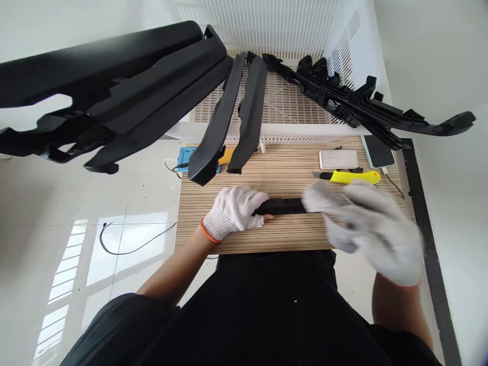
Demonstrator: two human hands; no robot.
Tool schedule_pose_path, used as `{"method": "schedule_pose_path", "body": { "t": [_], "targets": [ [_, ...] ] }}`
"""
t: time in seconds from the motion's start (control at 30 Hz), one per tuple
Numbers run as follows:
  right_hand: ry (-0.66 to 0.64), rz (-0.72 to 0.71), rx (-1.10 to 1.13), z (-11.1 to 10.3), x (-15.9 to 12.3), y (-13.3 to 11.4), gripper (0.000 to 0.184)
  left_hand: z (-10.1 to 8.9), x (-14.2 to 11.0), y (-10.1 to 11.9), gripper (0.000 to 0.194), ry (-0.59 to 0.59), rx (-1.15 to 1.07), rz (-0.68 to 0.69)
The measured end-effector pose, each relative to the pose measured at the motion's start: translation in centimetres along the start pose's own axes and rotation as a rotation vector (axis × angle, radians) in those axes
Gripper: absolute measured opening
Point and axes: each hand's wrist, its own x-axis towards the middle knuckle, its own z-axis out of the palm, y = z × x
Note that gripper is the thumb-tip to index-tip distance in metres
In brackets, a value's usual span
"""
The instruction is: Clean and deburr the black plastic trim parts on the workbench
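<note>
My left hand (238,207), in a white knitted glove with an orange cuff, is closed round the left end of a long black plastic strip (284,206). The strip lies across the wooden-striped table in front of me. At its right end is my right hand (375,226), also gloved and smeared by motion. Its fingers cover that end, and I cannot make out whether they grip it. Just beyond my right hand rests a yellow utility knife (354,177) with its blade showing, pointing left.
A white slatted crate (267,131) stands behind the table (213,244). Long black trim pieces (163,76) lean over its left and front, and ribbed black parts (343,99) over its right. A phone (378,151), a white block (338,159) and a blue device (185,158) lie along the back.
</note>
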Motion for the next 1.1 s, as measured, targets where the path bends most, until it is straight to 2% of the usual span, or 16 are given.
{"method": "schedule_pose_path", "body": {
  "t": [0.1, 0.17, 0.3, 0.43, 0.6, 0.7, 0.9, 1.1],
  "targets": [
    [-0.119, -0.102, -0.026, 2.7, 0.8, -1.4, 0.040, 0.1, 0.0, 0.0, 0.053, -0.007, -0.002, -0.017],
    [-0.180, -0.105, -0.079, 4.2, 1.0, -1.5, 0.034, 0.2, 0.1, 0.1, 0.050, -0.015, -0.008, -0.018],
    [-0.141, -0.091, -0.105, 6.3, 1.4, -1.0, 0.027, 0.1, 0.2, 0.2, 0.047, -0.027, -0.017, -0.014],
    [-0.149, -0.182, -0.054, 7.7, 2.4, -0.7, 0.030, 0.1, 0.2, 0.3, 0.043, -0.021, 0.019, -0.015],
    [-0.128, -0.321, -0.023, 7.2, 2.4, 1.4, 0.025, 0.0, 0.1, 0.3, 0.041, -0.009, 0.012, -0.043],
    [-0.153, -0.305, -0.018, 6.7, 2.4, 2.2, 0.024, 0.1, 0.1, 0.3, 0.044, 0.012, 0.030, -0.055],
    [-0.187, -0.320, -0.002, 7.7, 3.7, 1.9, 0.023, 0.3, -0.1, 0.3, 0.036, -0.022, 0.022, -0.052],
    [-0.275, -0.288, 0.021, 6.0, 3.7, 3.6, 0.022, 0.2, -0.2, 0.3, 0.046, -0.017, 0.027, -0.051]
  ]
}}
